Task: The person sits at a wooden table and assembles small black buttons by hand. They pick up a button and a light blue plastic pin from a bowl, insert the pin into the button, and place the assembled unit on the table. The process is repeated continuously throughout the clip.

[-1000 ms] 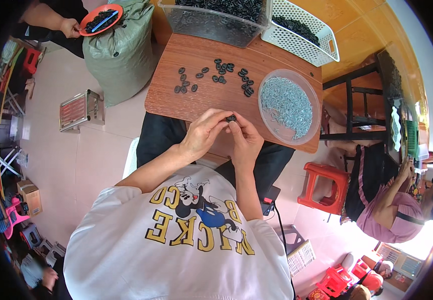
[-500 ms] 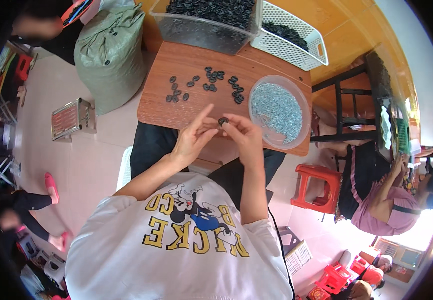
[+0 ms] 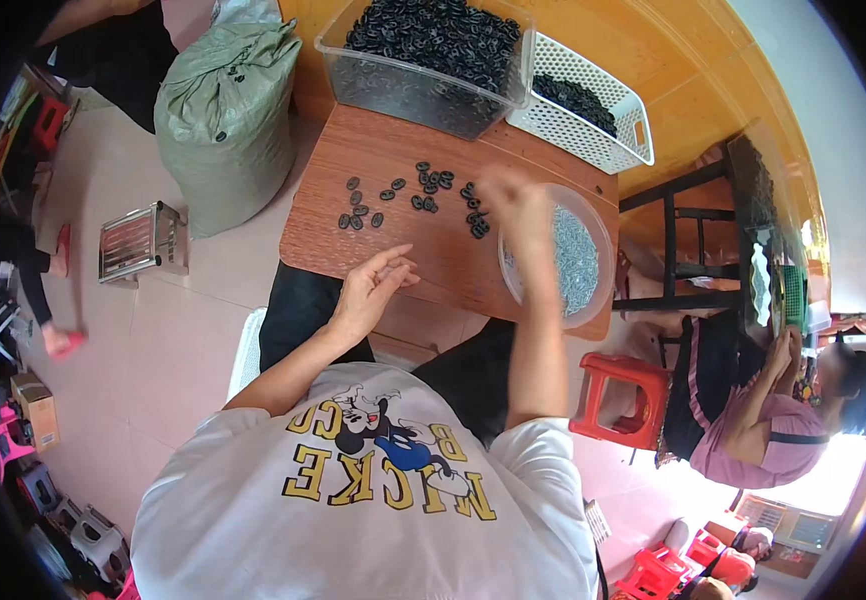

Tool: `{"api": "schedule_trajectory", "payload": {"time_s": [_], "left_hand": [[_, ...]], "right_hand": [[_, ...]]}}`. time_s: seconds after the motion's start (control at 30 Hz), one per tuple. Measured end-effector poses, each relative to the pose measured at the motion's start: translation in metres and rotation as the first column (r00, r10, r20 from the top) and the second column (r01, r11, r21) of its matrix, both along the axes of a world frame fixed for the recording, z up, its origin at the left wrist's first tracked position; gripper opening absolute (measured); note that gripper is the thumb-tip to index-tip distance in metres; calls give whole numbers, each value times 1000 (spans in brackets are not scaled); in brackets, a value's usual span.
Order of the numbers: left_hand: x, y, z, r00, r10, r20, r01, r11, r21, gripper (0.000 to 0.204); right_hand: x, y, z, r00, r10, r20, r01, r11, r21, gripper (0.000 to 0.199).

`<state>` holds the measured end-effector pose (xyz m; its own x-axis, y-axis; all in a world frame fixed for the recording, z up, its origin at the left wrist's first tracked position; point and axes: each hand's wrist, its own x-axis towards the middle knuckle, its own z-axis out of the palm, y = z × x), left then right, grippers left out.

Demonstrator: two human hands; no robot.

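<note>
Nearest the body, the left hand (image 3: 373, 290) is resting on the desk (image 3: 393, 240), its grip loosely curled on nothing visible. Farther right, the blurred right hand (image 3: 515, 215) is reaching over the clear bowl (image 3: 593, 290) of small metal pieces; its grip cannot be told. Picking one piece cleanly seems wise. Black rings (image 3: 413, 195) are lying beyond.

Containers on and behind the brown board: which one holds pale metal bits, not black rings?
The round clear bowl under the right hand. The clear tub and white basket hold black rings.
</note>
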<state>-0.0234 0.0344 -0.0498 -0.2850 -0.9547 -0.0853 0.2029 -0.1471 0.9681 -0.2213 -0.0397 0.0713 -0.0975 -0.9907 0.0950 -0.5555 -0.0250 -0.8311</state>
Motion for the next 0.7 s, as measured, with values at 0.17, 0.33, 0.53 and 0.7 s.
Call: {"api": "schedule_trajectory", "payload": {"time_s": [0.17, 0.33, 0.53, 0.7], "left_hand": [[1, -15, 24, 997, 3, 78, 0, 999, -41, 25], [5, -35, 19, 985, 71, 155, -55, 993, -109, 22], [-5, -51, 32, 943, 172, 286, -101, 964, -247, 24], [-18, -60, 42, 871, 190, 453, 14, 912, -409, 27]], "right_hand": [[44, 13, -85, 897, -115, -426, 2, 967, -256, 18], [48, 9, -96, 886, -158, -435, 35, 960, -276, 16], [43, 21, -97, 976, -83, -200, 38, 975, -219, 12], [43, 45, -76, 991, -117, -60, 107, 982, -158, 16]]}}
